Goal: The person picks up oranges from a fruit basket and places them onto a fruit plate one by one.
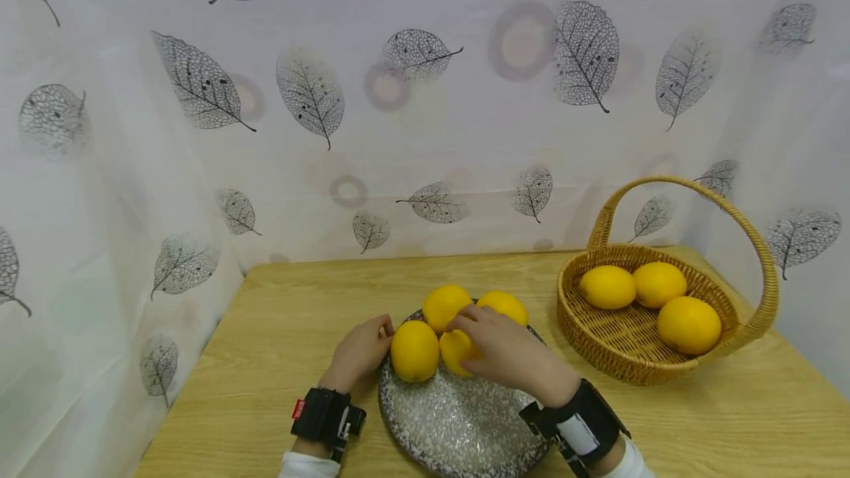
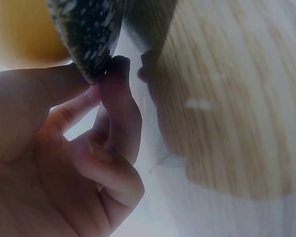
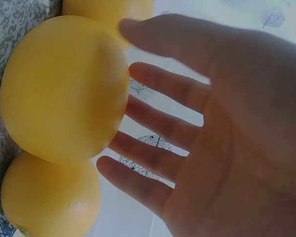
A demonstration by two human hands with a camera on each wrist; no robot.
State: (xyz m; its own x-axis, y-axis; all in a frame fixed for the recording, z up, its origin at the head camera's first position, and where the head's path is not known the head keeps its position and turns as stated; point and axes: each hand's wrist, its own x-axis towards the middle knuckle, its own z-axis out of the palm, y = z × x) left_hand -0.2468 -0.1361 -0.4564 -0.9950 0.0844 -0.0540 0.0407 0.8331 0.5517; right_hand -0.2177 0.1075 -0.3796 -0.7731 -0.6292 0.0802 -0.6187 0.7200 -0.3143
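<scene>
Several yellow-skinned oranges lie together on the far half of a round speckled grey plate [image 1: 465,419]. My left hand [image 1: 361,352] pinches the plate's left rim [image 2: 91,39] between thumb and forefinger, beside the leftmost orange [image 1: 415,351]. Over the front middle orange [image 1: 458,352] is my right hand [image 1: 508,349], partly covering it. In the right wrist view its fingers are spread and fairly straight, their tips at the side of the large orange [image 3: 61,89]. Behind stand a back orange [image 1: 446,307] and a right orange [image 1: 505,306], the latter partly hidden by the hand.
A wicker basket [image 1: 598,360] with a tall arched handle stands at the right, holding three oranges, one of them the front orange [image 1: 689,325]. Below everything is a wooden table [image 1: 305,293]. A leaf-print curtain [image 1: 425,139] rises behind and at both sides.
</scene>
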